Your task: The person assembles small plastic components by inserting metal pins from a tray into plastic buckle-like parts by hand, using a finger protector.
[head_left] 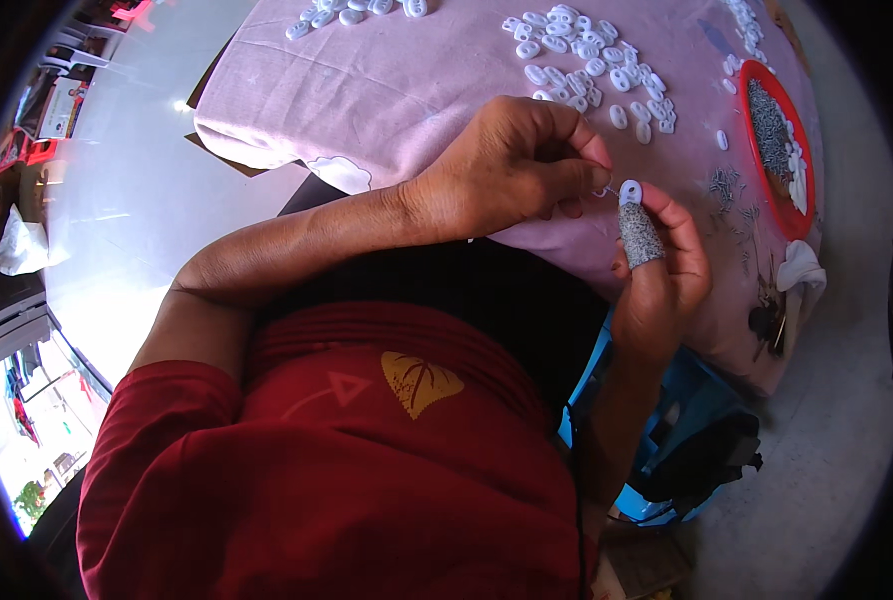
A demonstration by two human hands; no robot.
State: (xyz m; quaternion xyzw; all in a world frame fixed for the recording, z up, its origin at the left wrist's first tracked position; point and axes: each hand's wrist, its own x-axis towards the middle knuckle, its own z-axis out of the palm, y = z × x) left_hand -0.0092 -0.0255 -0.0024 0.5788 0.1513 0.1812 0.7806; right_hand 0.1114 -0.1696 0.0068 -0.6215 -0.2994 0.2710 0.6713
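Note:
My two hands are close together over the near edge of the cloth-covered table. My right hand (675,245) is closed on a small white oval plastic piece with holes (631,190), held upright between thumb and fingers. A grey speckled finger cover (642,235) wraps the right thumb. My left hand (517,165) comes in from the left with thumb and forefinger pinched together. At its fingertips is a small, thin pale piece (602,190), just left of the oval piece; its kind is too small to make out. Whether the two pieces touch cannot be told.
Several white oval pieces (595,66) lie across the pink tablecloth (337,80). At the right, a red tray (808,180) holds small grey metal parts; more such parts (727,185) lie beside it. Tools (764,318) and a white cloth (803,268) are nearer. A blue container (687,420) stands below.

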